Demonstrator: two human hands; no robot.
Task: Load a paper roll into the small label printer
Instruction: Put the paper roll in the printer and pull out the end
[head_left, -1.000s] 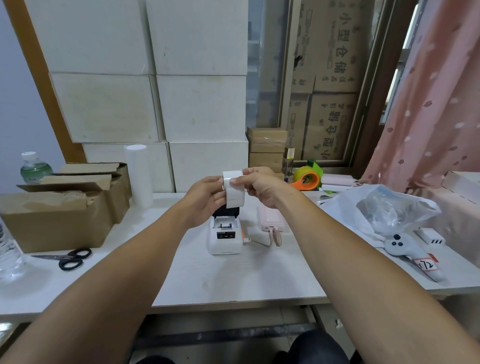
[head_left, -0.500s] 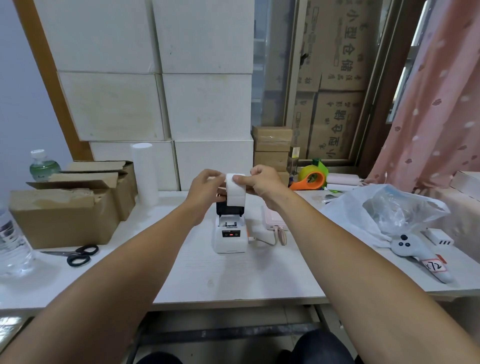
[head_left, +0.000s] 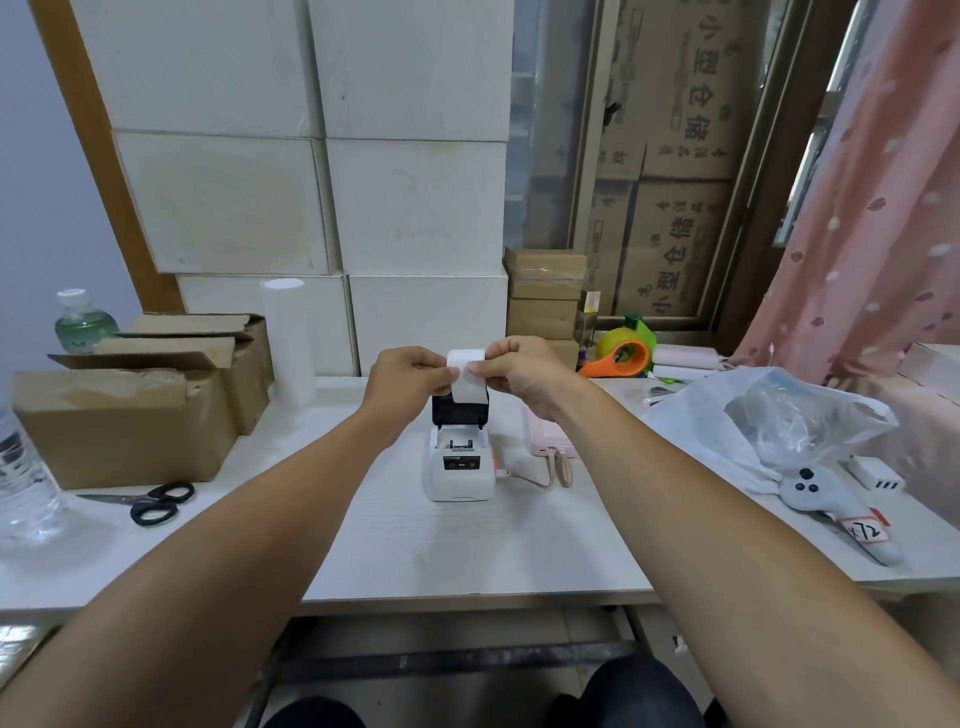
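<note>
view: head, single wide-angle | from: above the near edge of the surface (head_left: 467, 561) | facing: forward and down | range: arm's reach, forearms fill the foreground

Both bare forearms reach forward, converging above the worktop. The left hand (head_left: 408, 382) and the right hand (head_left: 524, 376) are raised at equal height, knuckles up, fingers (head_left: 475, 370) pinched inward toward each other, almost meeting.

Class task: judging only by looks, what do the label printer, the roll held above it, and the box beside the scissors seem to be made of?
Label printer: probably moulded plastic, smooth matt white shell, rounded corners, black inside its open lid.
Paper roll: white paper, matt, pinched between left hand and right hand.
Cardboard box: brown corrugated cardboard, dull, with creased open flaps.
</note>
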